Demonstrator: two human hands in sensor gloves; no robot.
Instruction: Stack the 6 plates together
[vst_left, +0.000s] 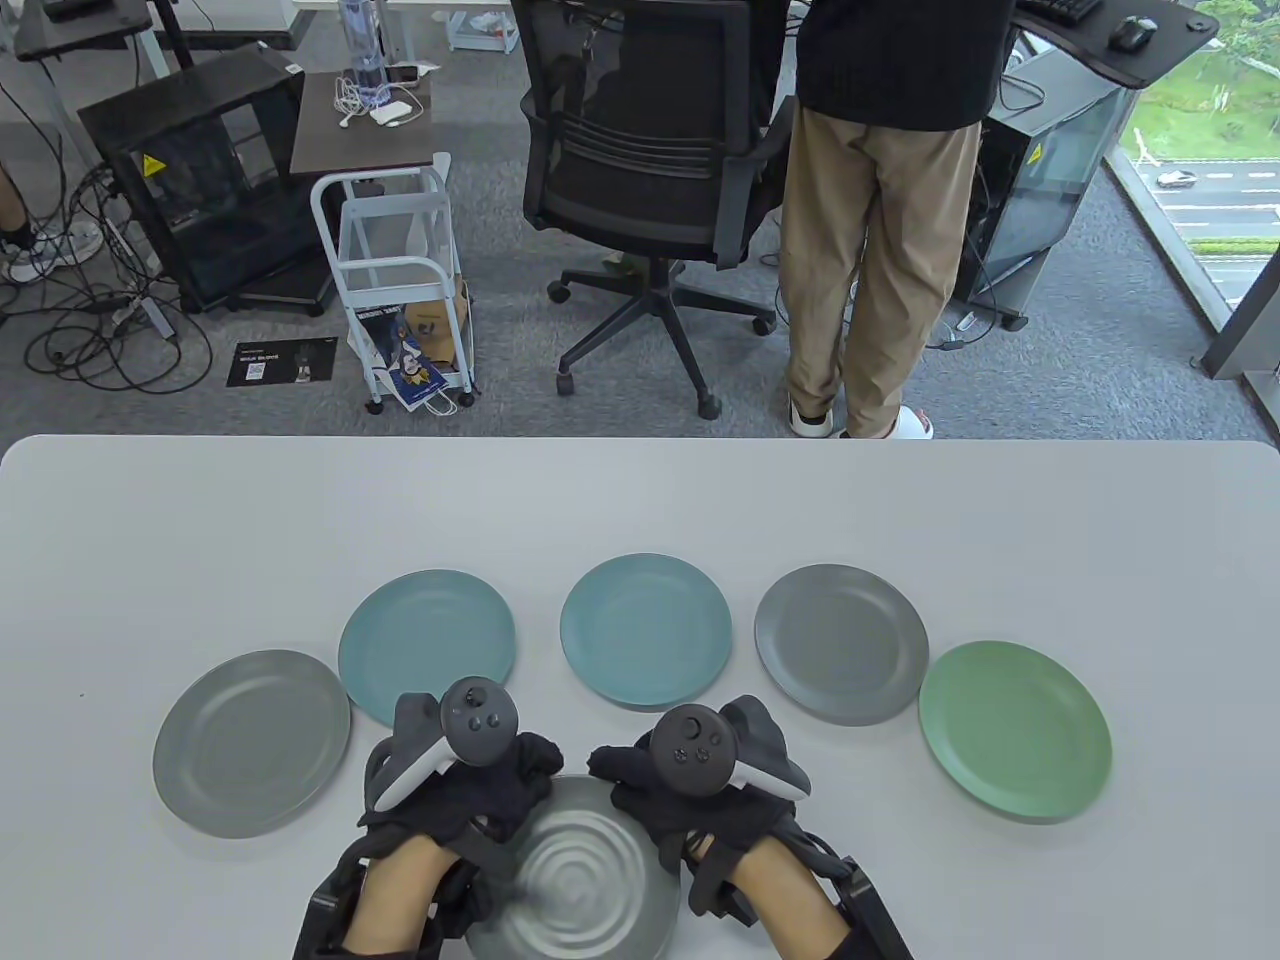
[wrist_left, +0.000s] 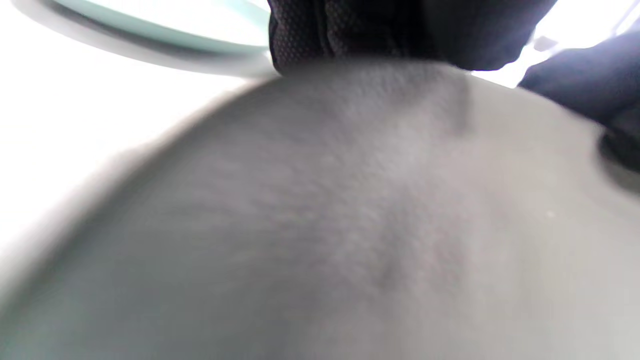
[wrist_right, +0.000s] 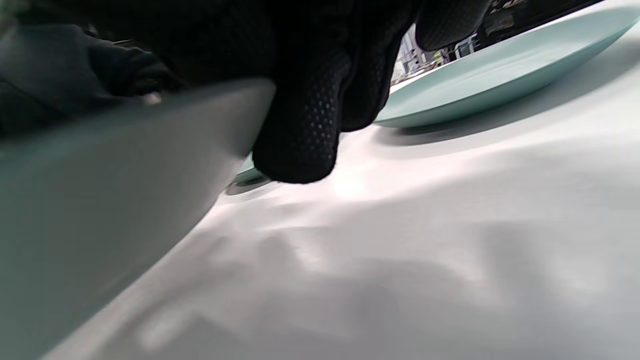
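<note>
Six plates lie on the white table (vst_left: 640, 500). A grey plate (vst_left: 575, 880) sits at the near edge between my hands. My left hand (vst_left: 470, 790) grips its left rim and my right hand (vst_left: 680, 800) grips its right rim. This plate fills the left wrist view (wrist_left: 350, 225) and shows at the left of the right wrist view (wrist_right: 100, 190), where my fingers (wrist_right: 305, 130) curl over its edge. Further back lie a grey plate (vst_left: 252, 742), a teal plate (vst_left: 428, 645), a blue-teal plate (vst_left: 646, 631), a dark grey plate (vst_left: 841, 643) and a green plate (vst_left: 1015, 731).
Beyond the table's far edge stand an office chair (vst_left: 650, 170), a person (vst_left: 880, 200) and a white cart (vst_left: 395, 290). A teal plate also shows in the right wrist view (wrist_right: 500, 75).
</note>
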